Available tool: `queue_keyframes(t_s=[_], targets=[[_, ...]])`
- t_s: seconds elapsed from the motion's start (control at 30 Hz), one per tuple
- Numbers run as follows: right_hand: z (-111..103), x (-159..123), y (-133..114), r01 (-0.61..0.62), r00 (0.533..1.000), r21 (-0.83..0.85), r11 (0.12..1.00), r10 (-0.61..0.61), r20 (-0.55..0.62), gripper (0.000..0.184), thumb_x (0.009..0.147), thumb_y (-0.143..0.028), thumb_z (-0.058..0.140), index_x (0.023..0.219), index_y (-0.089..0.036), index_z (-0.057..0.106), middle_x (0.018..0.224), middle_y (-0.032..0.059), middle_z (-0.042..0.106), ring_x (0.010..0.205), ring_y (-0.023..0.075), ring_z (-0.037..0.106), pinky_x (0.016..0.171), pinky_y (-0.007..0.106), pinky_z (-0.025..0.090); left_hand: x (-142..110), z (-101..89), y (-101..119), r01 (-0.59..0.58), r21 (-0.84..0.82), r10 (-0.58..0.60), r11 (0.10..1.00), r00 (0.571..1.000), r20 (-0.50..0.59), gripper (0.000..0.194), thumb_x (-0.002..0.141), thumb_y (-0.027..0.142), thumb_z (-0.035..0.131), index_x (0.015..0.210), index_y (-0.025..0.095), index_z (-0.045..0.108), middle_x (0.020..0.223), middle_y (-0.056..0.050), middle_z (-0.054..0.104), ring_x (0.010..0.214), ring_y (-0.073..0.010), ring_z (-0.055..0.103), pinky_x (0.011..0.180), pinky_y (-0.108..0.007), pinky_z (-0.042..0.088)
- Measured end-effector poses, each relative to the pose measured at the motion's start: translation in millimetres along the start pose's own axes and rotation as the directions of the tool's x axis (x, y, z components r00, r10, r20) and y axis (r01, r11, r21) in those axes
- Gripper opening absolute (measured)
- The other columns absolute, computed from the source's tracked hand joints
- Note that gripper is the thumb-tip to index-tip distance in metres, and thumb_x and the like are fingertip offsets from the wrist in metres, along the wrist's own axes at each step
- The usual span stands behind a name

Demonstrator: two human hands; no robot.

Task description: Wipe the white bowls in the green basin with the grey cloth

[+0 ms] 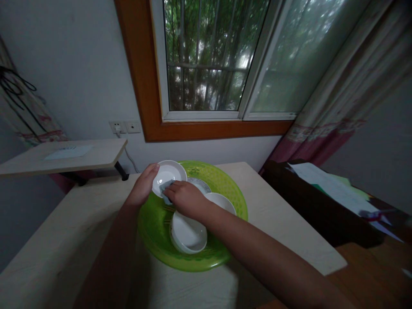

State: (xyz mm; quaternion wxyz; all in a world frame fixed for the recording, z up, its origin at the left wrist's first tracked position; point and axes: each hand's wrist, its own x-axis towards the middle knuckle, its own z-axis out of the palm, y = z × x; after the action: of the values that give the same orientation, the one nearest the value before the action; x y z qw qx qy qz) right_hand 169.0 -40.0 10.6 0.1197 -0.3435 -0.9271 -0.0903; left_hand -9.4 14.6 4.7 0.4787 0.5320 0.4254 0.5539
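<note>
My left hand (143,185) grips the left rim of a small white dish (170,172), holding it tilted over a large green plastic basin (225,180). My right hand (186,198) presses a small grey-blue cloth (165,187) against the inside of that dish, fingers closed on it. Inside the basin lie a white bowl (189,234) at the front, another white bowl (222,201) at the right, and a patterned plate (201,184) partly hidden behind my right hand.
The basin sits on a pale wooden table (283,214) under a window (219,60). A small raised shelf (64,155) with a sheet of paper stands at the left. A dark box (322,206) with papers lies at the right, beside a curtain (341,103).
</note>
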Motion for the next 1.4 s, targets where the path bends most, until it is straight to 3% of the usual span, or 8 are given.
queue_keyframes(t_s=[0.17,0.5,0.73,0.87,0.93,1.07,1.2,1.4], targets=[[10.9,-1.7,0.5,0.054,0.995,0.105,0.993,-0.045,-0.085,0.054,0.093,-0.019,0.061,0.146,-0.012,0.051,0.153,0.0154,0.053,0.133,0.0252,0.056,0.113,0.038,0.044,2.3,-1.8,-2.4,0.003,0.009,-0.004,1.0,1.0,0.016,0.044,0.082,0.061,0.069,0.097,0.019,0.066,0.087,-0.003,0.065,0.088,-0.0223,0.061,0.078,-0.032,0.051],[7.0,-0.4,-4.3,-0.144,0.984,-0.059,0.988,0.137,-0.115,0.079,0.088,-0.043,0.07,0.15,0.0,0.045,0.161,0.0226,0.041,0.146,0.0403,0.037,0.121,0.051,0.033,7.4,-1.8,-12.6,-0.002,-0.015,0.004,1.0,0.989,0.15,0.046,0.086,0.058,0.066,0.109,0.019,0.066,0.104,-0.006,0.071,0.093,-0.0218,0.065,0.088,-0.032,0.049],[-8.9,-0.3,-8.9,-0.279,0.959,-0.164,0.946,0.264,-0.106,0.059,0.096,-0.05,0.058,0.126,0.001,0.066,0.14,0.0271,0.061,0.132,0.0408,0.046,0.103,0.05,0.042,3.4,0.7,-4.9,0.003,0.003,-0.003,1.0,0.999,0.043,0.049,0.085,0.061,0.065,0.109,0.018,0.065,0.094,-0.005,0.069,0.09,-0.0222,0.064,0.076,-0.03,0.049],[-18.1,-0.3,-10.1,-0.256,0.966,-0.134,0.957,0.248,-0.071,0.049,0.098,-0.052,0.055,0.102,-0.007,0.075,0.105,0.021,0.074,0.119,0.037,0.051,0.097,0.049,0.042,3.3,-1.4,-5.1,-0.03,0.041,0.03,0.999,0.999,-0.02,0.051,0.086,0.064,0.063,0.108,0.019,0.064,0.093,-0.005,0.067,0.089,-0.0222,0.063,0.074,-0.031,0.05],[-19.5,-0.9,-9.0,-0.216,0.976,-0.098,0.972,0.213,-0.039,0.045,0.097,-0.051,0.058,0.1,-0.009,0.074,0.099,0.0181,0.075,0.115,0.0352,0.052,0.096,0.048,0.042,4.0,-3.2,-6.6,-0.054,0.067,0.058,0.996,0.997,-0.053,0.052,0.086,0.066,0.062,0.108,0.02,0.064,0.093,-0.005,0.067,0.09,-0.0228,0.062,0.075,-0.032,0.05],[-16.8,-2.8,-6.2,-0.123,0.992,0.022,0.992,0.123,-0.029,0.038,0.092,-0.041,0.065,0.116,-0.012,0.07,0.109,0.0139,0.075,0.113,0.032,0.052,0.094,0.045,0.043,5.4,-5.1,-7.9,-0.084,0.082,0.092,0.993,0.99,-0.105,0.054,0.086,0.069,0.06,0.109,0.02,0.064,0.096,-0.006,0.066,0.095,-0.024,0.062,0.079,-0.034,0.052],[-10.6,-2.8,-4.0,-0.021,0.996,0.171,0.985,0.036,-0.087,0.053,0.095,-0.036,0.062,0.143,-0.014,0.056,0.13,0.0105,0.07,0.113,0.0283,0.054,0.098,0.043,0.044,5.3,-4.6,-6.4,-0.086,0.053,0.093,0.995,0.986,-0.136,0.054,0.086,0.069,0.06,0.112,0.021,0.063,0.1,-0.006,0.066,0.098,-0.0239,0.062,0.082,-0.035,0.053],[-0.3,-0.9,5.2,-0.014,0.993,0.177,0.984,0.034,-0.115,0.046,0.106,-0.044,0.046,0.138,-0.014,0.062,0.128,0.0102,0.072,0.112,0.0251,0.058,0.104,0.041,0.043,4.1,-3.1,-5.7,-0.075,0.043,0.08,0.996,0.989,-0.128,0.055,0.086,0.068,0.061,0.114,0.021,0.061,0.104,-0.007,0.067,0.101,-0.0248,0.062,0.085,-0.036,0.053]])
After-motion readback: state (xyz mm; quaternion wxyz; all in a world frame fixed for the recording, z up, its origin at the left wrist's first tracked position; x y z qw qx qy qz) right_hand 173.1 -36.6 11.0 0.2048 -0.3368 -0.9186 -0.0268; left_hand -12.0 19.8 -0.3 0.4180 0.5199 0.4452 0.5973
